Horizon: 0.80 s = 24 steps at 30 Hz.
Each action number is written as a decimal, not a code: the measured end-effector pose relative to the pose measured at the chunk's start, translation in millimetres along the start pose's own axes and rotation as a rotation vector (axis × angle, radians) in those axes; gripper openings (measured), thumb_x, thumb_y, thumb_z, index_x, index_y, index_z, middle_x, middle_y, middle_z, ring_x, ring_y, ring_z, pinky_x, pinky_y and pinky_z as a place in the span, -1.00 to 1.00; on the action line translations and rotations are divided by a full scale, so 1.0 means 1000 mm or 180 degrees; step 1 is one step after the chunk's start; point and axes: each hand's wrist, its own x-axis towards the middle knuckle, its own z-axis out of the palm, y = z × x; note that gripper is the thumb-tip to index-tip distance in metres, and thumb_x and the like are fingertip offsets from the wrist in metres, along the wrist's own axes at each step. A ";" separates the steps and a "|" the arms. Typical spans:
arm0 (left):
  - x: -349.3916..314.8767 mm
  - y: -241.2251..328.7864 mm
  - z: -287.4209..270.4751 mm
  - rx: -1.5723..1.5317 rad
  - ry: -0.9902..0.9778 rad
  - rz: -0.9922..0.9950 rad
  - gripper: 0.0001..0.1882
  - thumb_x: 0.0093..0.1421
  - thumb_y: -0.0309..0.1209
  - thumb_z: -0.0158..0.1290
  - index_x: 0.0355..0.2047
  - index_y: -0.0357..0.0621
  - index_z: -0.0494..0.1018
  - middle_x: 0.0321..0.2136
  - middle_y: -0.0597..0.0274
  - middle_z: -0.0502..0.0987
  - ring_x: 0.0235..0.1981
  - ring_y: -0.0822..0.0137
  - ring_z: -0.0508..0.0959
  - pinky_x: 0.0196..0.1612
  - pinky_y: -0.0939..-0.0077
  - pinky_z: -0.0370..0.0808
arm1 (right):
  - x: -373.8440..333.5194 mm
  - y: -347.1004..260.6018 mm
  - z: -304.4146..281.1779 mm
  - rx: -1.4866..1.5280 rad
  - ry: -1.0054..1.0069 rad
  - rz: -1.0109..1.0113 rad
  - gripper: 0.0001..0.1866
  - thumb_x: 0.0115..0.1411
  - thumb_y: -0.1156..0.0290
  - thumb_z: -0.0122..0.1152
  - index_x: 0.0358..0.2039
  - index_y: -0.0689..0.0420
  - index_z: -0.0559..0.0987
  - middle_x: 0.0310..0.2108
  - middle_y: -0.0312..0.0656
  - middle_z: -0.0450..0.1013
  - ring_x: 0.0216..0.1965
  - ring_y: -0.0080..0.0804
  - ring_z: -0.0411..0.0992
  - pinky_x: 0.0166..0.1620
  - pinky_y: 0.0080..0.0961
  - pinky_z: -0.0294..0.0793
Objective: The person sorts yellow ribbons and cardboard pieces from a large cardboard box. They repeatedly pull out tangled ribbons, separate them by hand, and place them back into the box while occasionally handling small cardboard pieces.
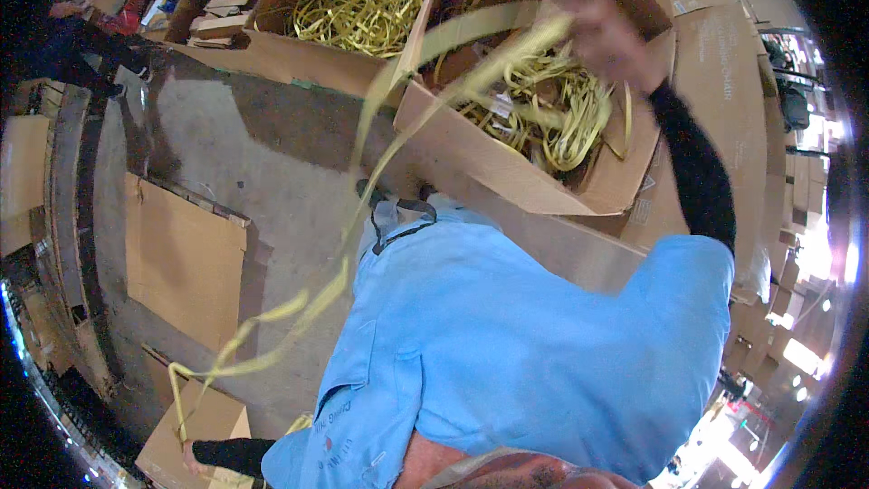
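Observation:
My right hand [608,38], blurred by motion, is closed on a long yellow plastic strap [471,81] above an open cardboard box [534,183]. A tangle of yellow straps [575,118] fills part of that box. From the right hand the strap loops down and across to the lower left. There it meets my left hand [192,458], which looks closed on it, small and partly hidden. Beside the left hand stands a closed cardboard carton [201,407]. Black sleeves cover both my forearms.
Another open box [312,72] full of yellow straps [362,4] stands at the back, with a box of cardboard scraps [222,14] left of it. A flat-topped carton [186,258] sits on the grey floor [299,181]. Large cardboard sheets [715,118] line the right side.

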 end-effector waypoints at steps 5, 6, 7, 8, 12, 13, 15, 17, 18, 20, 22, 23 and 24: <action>-0.105 0.006 0.047 -0.0062 -0.0620 0.0095 -0.41 0.13 0.15 0.03 -0.24 -0.18 0.62 -0.29 0.09 0.65 -0.29 0.11 0.65 -0.22 0.27 0.59 | 0.004 -0.102 -0.094 -0.1046 0.1287 -0.1116 -0.60 0.08 0.46 0.26 -0.02 0.15 0.53 -0.19 -0.22 0.52 -0.09 -0.33 0.46 -0.01 -0.33 0.46; -0.123 0.011 0.049 -0.0217 -0.0636 0.0158 -0.43 0.15 0.12 0.03 -0.23 -0.18 0.61 -0.29 0.10 0.65 -0.29 0.12 0.65 -0.21 0.28 0.59 | 0.005 -0.114 -0.100 -0.1257 0.1357 -0.1275 -0.60 0.08 0.46 0.26 -0.02 0.14 0.53 -0.19 -0.21 0.51 -0.09 -0.31 0.46 -0.01 -0.32 0.46; -0.139 0.013 0.048 -0.0400 -0.0633 0.0212 -0.45 0.16 0.10 0.03 -0.23 -0.18 0.61 -0.29 0.10 0.65 -0.29 0.13 0.65 -0.21 0.28 0.58 | 0.005 -0.123 -0.102 -0.1404 0.1371 -0.1353 -0.60 0.07 0.46 0.26 -0.02 0.14 0.53 -0.20 -0.20 0.51 -0.09 -0.30 0.46 -0.01 -0.31 0.45; -0.153 0.019 0.046 -0.0597 -0.0572 0.0307 -0.46 0.17 0.08 0.03 -0.22 -0.18 0.60 -0.28 0.11 0.65 -0.28 0.14 0.64 -0.20 0.29 0.58 | 0.006 -0.128 -0.100 -0.1518 0.1352 -0.1432 -0.59 0.07 0.46 0.25 -0.02 0.14 0.53 -0.20 -0.19 0.51 -0.09 -0.28 0.46 0.00 -0.30 0.44; -0.184 0.031 0.018 -0.1682 -0.0385 0.0754 -0.53 0.22 -0.01 0.02 -0.19 -0.19 0.58 -0.27 0.12 0.64 -0.27 0.18 0.63 -0.19 0.30 0.58 | 0.029 -0.130 -0.088 -0.1885 0.1111 -0.1675 -0.58 0.04 0.45 0.25 -0.02 0.13 0.53 -0.21 -0.15 0.51 -0.10 -0.21 0.45 0.01 -0.26 0.42; -0.191 0.028 0.011 -0.2027 -0.0409 0.0877 -0.55 0.23 -0.03 0.02 -0.18 -0.19 0.57 -0.27 0.13 0.63 -0.27 0.19 0.63 -0.18 0.31 0.57 | 0.041 -0.129 -0.083 -0.1943 0.0997 -0.1743 -0.58 0.04 0.45 0.25 -0.02 0.13 0.53 -0.21 -0.14 0.51 -0.10 -0.19 0.45 0.01 -0.25 0.42; -0.206 0.011 -0.003 -0.2824 -0.0513 0.1041 -0.58 0.25 -0.07 0.02 -0.17 -0.19 0.56 -0.26 0.14 0.63 -0.27 0.21 0.62 -0.17 0.32 0.57 | 0.074 -0.129 -0.061 -0.1978 0.0687 -0.1972 -0.57 0.03 0.45 0.24 -0.02 0.13 0.53 -0.21 -0.12 0.51 -0.10 -0.16 0.45 0.02 -0.23 0.41; -0.229 -0.013 -0.017 -0.3497 -0.0534 0.1100 -0.62 0.28 -0.12 0.02 -0.15 -0.19 0.54 -0.25 0.15 0.62 -0.26 0.23 0.61 -0.16 0.33 0.57 | 0.117 -0.134 -0.024 -0.1988 0.0393 -0.2284 -0.56 0.02 0.45 0.24 -0.03 0.12 0.53 -0.22 -0.10 0.51 -0.10 -0.13 0.45 0.03 -0.21 0.39; -0.243 -0.024 -0.024 -0.3656 -0.0482 0.1075 -0.63 0.29 -0.14 0.02 -0.14 -0.19 0.54 -0.25 0.15 0.62 -0.26 0.24 0.61 -0.16 0.33 0.57 | 0.139 -0.138 0.000 -0.1975 0.0210 -0.2448 -0.56 0.01 0.45 0.24 -0.03 0.12 0.53 -0.22 -0.09 0.51 -0.11 -0.11 0.44 0.03 -0.20 0.39; -0.273 -0.034 -0.042 -0.3962 -0.0385 0.1089 -0.67 0.31 -0.18 0.02 -0.13 -0.20 0.52 -0.24 0.16 0.61 -0.25 0.26 0.60 -0.15 0.34 0.56 | 0.181 -0.144 0.057 -0.1981 -0.0160 -0.2749 -0.56 0.00 0.45 0.24 -0.03 0.12 0.53 -0.23 -0.08 0.50 -0.11 -0.08 0.44 0.04 -0.18 0.38; -0.300 -0.023 -0.067 -0.4364 -0.0371 0.1132 -0.70 0.34 -0.22 0.01 -0.12 -0.20 0.51 -0.23 0.17 0.61 -0.25 0.29 0.59 -0.14 0.35 0.56 | 0.208 -0.143 0.126 -0.2230 -0.0291 -0.3033 -0.55 -0.01 0.44 0.23 -0.03 0.11 0.53 -0.23 -0.06 0.50 -0.11 -0.04 0.44 0.05 -0.17 0.37; -0.311 -0.012 -0.081 -0.4833 -0.0693 0.1008 -0.72 0.35 -0.25 0.01 -0.11 -0.20 0.51 -0.23 0.17 0.61 -0.24 0.30 0.59 -0.14 0.35 0.56 | 0.217 -0.141 0.161 -0.2438 -0.0639 -0.3176 -0.55 -0.02 0.44 0.23 -0.03 0.11 0.53 -0.23 -0.05 0.50 -0.11 -0.02 0.44 0.05 -0.16 0.36; -0.321 0.002 -0.096 -0.4992 -0.0600 0.1123 -0.73 0.36 -0.27 0.01 -0.10 -0.20 0.50 -0.23 0.18 0.60 -0.24 0.31 0.59 -0.13 0.36 0.56 | 0.216 -0.133 0.200 -0.2472 -0.1167 -0.3167 -0.54 -0.02 0.44 0.23 -0.03 0.11 0.53 -0.24 -0.04 0.50 -0.11 -0.01 0.44 0.05 -0.15 0.35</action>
